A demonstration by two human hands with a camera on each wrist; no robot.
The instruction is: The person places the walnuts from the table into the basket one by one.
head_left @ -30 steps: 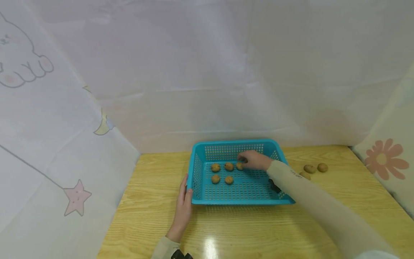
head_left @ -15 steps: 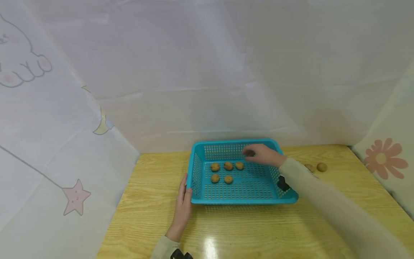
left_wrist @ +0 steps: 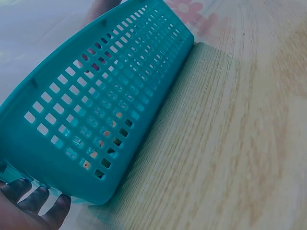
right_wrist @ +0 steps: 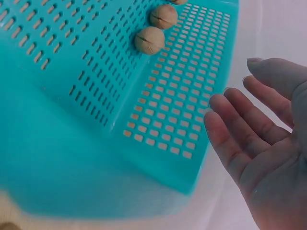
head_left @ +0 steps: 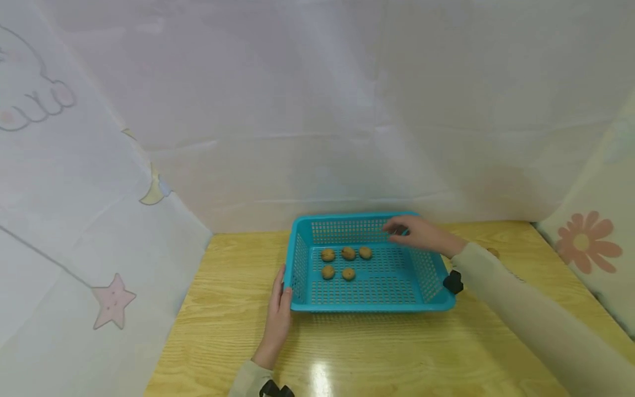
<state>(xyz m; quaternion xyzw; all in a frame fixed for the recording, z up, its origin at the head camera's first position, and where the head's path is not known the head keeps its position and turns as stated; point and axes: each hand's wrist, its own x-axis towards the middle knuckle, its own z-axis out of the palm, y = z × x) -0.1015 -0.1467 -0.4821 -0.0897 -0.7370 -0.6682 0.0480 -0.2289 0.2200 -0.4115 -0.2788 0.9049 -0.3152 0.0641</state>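
A turquoise plastic basket (head_left: pixel 372 308) with slotted walls sits on the wooden table. Several walnuts (head_left: pixel 348 253) lie on its floor, in two rows toward the left. My left hand (head_left: pixel 276 320) holds the basket's left end, its thumb at the rim; fingertips (left_wrist: pixel 55 211) bend against the outer wall in the left wrist view. Above the back right part of the basket is my right hand (head_left: pixel 419 234), with nothing in its grasp. In the right wrist view its fingers (right_wrist: pixel 235 122) are spread loosely beside the rim.
Another walnut (head_left: pixel 493 252) on the table's right side is partly hidden behind my right sleeve (head_left: pixel 526 298). The wooden table (head_left: pixel 218 309) meets a pale curtain (head_left: pixel 248 182) at the back. Dark wrist devices sit on both forearms.
My right hand has let go of a walnut in the basket's upper row, then risen and moved right. The left hand has stayed on the basket. My right sleeve now covers most walnuts on the table.
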